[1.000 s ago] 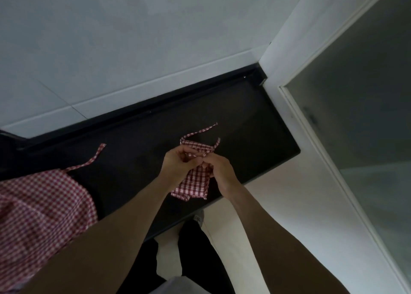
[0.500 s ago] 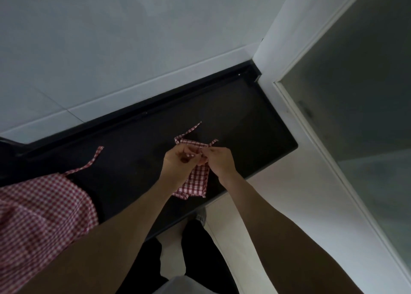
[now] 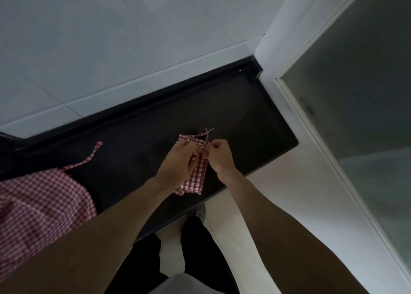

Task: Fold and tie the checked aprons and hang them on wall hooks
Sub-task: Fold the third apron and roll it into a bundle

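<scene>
- Left hand [image 3: 180, 162]: fingers curled, pinching the strap at the middle of the folded apron [image 3: 195, 173] (a red-and-white checked bundle).
- Right hand [image 3: 219, 156]: fingers curled tight, pinching the same strap just beside the left hand.
- Folded apron: lies on the dark counter [image 3: 138, 146], near its front edge; two strap ends [image 3: 207, 133] project at its far end.
- Second apron [image 3: 37, 213]: unfolded, at the near left, well apart.

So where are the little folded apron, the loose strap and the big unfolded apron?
folded apron [image 3: 195, 180], head view, lower checked panel.
loose strap [image 3: 93, 154], head view, mid-length.
unfolded apron [image 3: 37, 204], head view, middle of cloth.
</scene>
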A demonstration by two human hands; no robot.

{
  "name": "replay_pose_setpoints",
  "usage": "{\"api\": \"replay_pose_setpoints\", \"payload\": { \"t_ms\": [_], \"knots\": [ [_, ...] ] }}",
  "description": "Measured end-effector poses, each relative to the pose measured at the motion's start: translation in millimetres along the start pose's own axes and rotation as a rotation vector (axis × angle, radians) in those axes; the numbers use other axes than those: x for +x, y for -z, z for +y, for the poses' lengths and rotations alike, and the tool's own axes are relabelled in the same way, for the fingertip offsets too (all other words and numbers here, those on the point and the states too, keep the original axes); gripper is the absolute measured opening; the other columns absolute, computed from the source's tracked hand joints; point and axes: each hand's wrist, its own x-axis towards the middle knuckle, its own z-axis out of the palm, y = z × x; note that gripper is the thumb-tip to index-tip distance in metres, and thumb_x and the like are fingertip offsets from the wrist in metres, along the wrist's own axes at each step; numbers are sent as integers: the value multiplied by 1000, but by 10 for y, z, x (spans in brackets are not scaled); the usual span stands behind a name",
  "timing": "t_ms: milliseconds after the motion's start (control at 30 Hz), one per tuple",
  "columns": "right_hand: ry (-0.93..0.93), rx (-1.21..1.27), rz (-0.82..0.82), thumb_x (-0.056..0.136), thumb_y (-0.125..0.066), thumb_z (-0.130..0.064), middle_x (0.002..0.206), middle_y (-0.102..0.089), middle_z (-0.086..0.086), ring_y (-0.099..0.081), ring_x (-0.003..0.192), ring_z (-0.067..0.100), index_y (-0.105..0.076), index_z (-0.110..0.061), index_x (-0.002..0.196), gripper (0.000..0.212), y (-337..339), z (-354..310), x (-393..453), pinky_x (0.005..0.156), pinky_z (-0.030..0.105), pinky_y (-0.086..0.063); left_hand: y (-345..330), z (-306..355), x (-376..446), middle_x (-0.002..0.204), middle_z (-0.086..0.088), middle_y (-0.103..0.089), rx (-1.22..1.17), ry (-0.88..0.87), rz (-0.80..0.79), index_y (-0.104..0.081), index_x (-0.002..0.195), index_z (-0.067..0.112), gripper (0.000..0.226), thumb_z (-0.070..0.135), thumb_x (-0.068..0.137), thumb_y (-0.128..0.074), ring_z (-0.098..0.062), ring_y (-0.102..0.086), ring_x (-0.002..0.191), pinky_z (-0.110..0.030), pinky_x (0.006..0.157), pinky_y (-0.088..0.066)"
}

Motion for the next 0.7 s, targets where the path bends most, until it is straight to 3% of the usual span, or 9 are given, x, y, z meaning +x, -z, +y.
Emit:
{"api": "replay_pose_setpoints", "payload": {
  "t_ms": [133,200,267,367,467,567,700],
  "knots": [
    [26,45,-158,91,-55,-4,101,-55,13,-55,87,23,-44,-8,116,28,45,-17,-67,74,37,-47,45,54,79,83,1,-56,-86,99,-39,-47,98,15,4,15,101,-49,-12,-55,69,-18,58,-43],
    [123,-95,-228,83,-59,2,96,-53,11,-54,83,23,-45,-1,115,35,79,26,-78,71,36,-45,41,25,111,72,-1,-52,-233,193,-78,-44,97,11,9,16,103,-47,-10,-47,55,-20,46,-39],
    [310,-342,-259,78,-69,-1,94,-56,8,-56,82,21,-51,-4,105,33,98,99,-82,70,30,-47,46,-15,124,72,0,-50,-309,295,-95,-45,96,12,10,18,104,-47,-7,-43,55,-17,43,-38],
    [615,-554,-133,69,-87,-21,102,-56,2,-53,93,12,-60,-15,95,38,121,266,-47,80,10,-41,64,-43,156,71,3,-48,-315,350,-74,-44,84,21,20,19,101,-53,-6,-42,58,-14,47,-39],
    [766,-598,-14,71,-87,-29,116,-54,1,-49,107,9,-69,-16,95,33,133,355,-50,89,4,-33,69,-56,160,72,2,-50,-365,381,-87,-46,83,20,19,21,100,-57,-7,-43,60,-15,47,-38],
    [834,-706,51,77,-83,-27,114,-55,-1,-46,106,10,-72,-15,90,20,140,364,-63,88,11,-35,38,-38,130,75,0,-53,-385,390,-75,-52,92,11,14,20,98,-59,-9,-46,62,-15,51,-38],
    [794,-904,4,85,-74,-31,108,-52,-2,-42,101,15,-71,-16,85,15,169,339,-151,87,31,-43,-27,27,56,79,2,-54,-399,381,-13,-52,97,12,8,16,98,-58,-5,-48,62,-12,50,-42]
  ]
}}
